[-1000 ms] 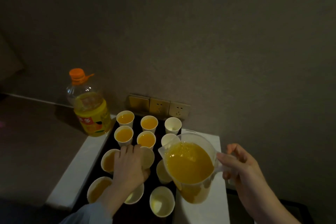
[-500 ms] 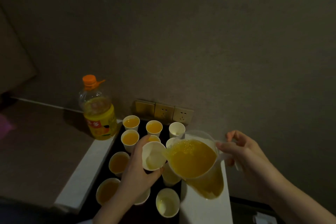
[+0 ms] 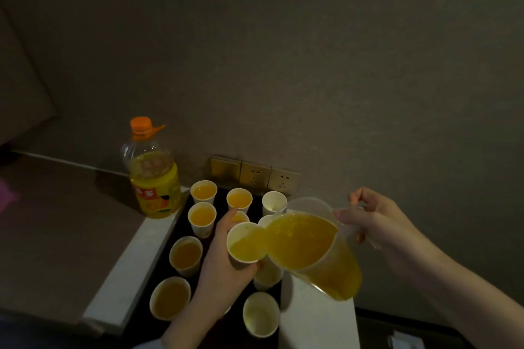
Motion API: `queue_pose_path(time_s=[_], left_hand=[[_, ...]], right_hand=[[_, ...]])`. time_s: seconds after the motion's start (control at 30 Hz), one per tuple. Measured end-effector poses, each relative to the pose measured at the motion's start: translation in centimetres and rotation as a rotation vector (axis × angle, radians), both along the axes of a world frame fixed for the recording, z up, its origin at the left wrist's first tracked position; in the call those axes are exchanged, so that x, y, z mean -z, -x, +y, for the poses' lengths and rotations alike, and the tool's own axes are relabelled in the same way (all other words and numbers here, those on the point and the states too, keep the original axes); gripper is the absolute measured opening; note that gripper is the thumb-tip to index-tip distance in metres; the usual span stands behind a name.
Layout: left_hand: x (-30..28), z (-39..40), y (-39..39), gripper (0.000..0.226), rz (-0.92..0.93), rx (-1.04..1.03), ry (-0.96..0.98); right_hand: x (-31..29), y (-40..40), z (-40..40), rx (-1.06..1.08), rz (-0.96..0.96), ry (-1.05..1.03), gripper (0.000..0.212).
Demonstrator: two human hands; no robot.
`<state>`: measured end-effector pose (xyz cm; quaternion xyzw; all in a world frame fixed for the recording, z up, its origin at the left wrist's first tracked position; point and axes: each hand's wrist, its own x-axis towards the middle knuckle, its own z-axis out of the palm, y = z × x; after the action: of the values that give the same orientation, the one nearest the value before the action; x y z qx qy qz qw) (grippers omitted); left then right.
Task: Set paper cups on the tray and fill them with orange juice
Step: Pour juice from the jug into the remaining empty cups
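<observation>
Left hand fingers wrap a cup above the tray; right hand fingers grip the tilted jug, juice entering the cup.

Dim indoor room, likely a hotel room or bedroom, dark textured wall, row of gold wall sockets low behind a narrow white counter, padded headboard-like panel at left, dark tray, household juice bottle

I see the tray on the table, cups in rows on it. Bottle behind-left of tray, sockets behind. Left hand holds a cup above tray; jug right of it, in right hand.
</observation>
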<state>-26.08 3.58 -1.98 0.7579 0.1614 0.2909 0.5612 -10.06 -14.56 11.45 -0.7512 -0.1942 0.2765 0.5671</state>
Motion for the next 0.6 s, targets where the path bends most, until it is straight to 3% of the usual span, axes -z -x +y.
queue_pose_path(time_s=[0.13,0.6], left_hand=[[0.7,0.0,-0.1,0.1,0.033,-0.011,-0.005],[0.5,0.7,0.0,0.097,0.064,-0.045,-0.012]], right_hand=[[0.0,-0.5,0.0,0.009,-0.027,-0.001,0.027],[0.2,-0.6,1.0,-0.022,-0.056,0.04,0.029]])
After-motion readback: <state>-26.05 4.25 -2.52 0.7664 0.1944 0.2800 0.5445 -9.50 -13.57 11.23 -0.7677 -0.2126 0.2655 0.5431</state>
